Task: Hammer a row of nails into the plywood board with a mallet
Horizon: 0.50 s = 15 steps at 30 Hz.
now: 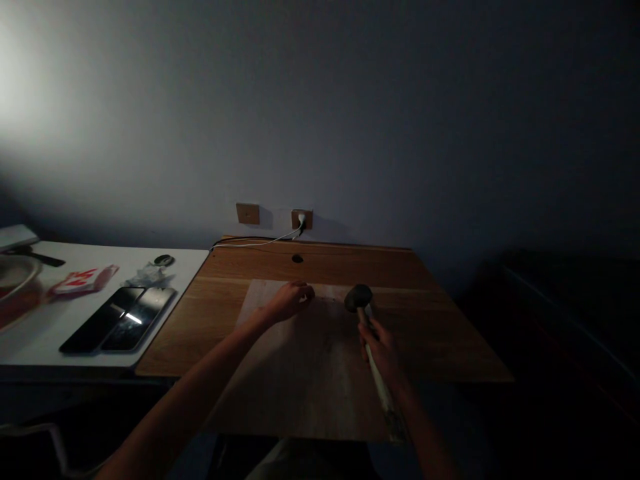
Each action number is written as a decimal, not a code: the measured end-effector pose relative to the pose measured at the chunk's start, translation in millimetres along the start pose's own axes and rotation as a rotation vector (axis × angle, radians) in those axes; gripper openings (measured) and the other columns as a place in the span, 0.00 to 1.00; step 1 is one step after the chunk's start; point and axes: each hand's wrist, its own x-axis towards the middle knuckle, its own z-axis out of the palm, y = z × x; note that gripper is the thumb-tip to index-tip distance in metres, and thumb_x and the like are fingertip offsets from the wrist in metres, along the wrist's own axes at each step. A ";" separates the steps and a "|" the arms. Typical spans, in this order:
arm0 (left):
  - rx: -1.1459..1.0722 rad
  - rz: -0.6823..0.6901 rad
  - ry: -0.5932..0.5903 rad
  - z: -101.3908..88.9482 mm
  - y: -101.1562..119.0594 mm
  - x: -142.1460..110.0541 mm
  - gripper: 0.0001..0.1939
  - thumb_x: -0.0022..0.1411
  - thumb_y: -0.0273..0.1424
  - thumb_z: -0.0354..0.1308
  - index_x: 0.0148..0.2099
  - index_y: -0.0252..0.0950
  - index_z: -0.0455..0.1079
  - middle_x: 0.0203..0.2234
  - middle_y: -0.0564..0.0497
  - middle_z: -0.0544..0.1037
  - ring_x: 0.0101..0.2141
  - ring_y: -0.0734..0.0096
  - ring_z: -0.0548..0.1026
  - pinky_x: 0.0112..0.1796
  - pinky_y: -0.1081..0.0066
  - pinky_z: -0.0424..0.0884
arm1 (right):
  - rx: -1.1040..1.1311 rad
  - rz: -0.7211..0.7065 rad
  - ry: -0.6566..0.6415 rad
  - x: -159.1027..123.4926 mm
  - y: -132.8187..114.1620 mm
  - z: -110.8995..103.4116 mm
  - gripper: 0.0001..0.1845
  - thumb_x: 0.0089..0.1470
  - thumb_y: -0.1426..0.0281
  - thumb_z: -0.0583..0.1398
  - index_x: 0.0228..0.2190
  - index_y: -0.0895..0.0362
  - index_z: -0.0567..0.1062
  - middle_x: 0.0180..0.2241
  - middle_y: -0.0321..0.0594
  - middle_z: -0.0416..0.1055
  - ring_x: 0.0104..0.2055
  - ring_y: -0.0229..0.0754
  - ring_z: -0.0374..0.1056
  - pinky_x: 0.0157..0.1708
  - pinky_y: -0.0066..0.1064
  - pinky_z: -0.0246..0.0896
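My right hand (379,343) is wrapped round the upper handle of a mallet (359,298) with a dark, rounded head. Its pale handle slants down toward my body, and the head is over the right part of a thin wooden board (295,380). At the far part of the board, my left hand (291,300) has its fingers curled together. Whatever they may hold is hidden or too small to name. Between the two hands, a few tiny specks show on the board, too small to identify.
The board lies on a wooden desk (425,327) and overhangs its front edge. Cables (260,244) run along the back to a wall socket (309,220). On a white table (30,353) at left are two phone-like devices (135,323), a red-and-white packet (83,280) and a bowl (20,293).
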 end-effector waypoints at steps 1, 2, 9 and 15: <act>0.011 -0.017 -0.005 0.6 -2.9 0.9 0.07 0.61 0.23 0.57 0.39 0.36 0.75 0.36 0.49 0.78 0.37 0.68 0.75 0.40 0.73 0.68 | 0.005 -0.009 -0.007 -0.4 0.2 0.9 0.24 0.45 0.47 0.61 0.32 0.54 0.70 0.18 0.26 0.62 0.12 0.33 0.57 0.11 0.25 0.51; 0.024 -0.026 -0.013 1.6 -5.1 1.7 0.07 0.61 0.23 0.57 0.39 0.36 0.76 0.36 0.49 0.78 0.37 0.67 0.75 0.40 0.72 0.68 | 0.013 -0.024 -0.018 -0.9 0.7 1.6 0.24 0.45 0.47 0.61 0.32 0.54 0.70 0.18 0.27 0.62 0.12 0.33 0.57 0.11 0.25 0.50; 0.076 -0.017 -0.037 3.8 -10.8 1.5 0.09 0.59 0.23 0.59 0.40 0.37 0.78 0.35 0.47 0.79 0.37 0.65 0.76 0.41 0.70 0.69 | 0.022 -0.055 -0.048 -2.3 2.9 2.6 0.23 0.47 0.49 0.61 0.33 0.55 0.70 0.18 0.26 0.62 0.12 0.32 0.57 0.11 0.25 0.50; 0.049 -0.030 -0.015 10.5 -12.1 3.7 0.09 0.61 0.24 0.57 0.40 0.37 0.78 0.35 0.47 0.79 0.38 0.64 0.76 0.42 0.70 0.70 | 0.025 -0.039 -0.053 -2.9 0.3 4.8 0.24 0.45 0.47 0.61 0.33 0.55 0.70 0.18 0.26 0.62 0.12 0.33 0.56 0.11 0.25 0.50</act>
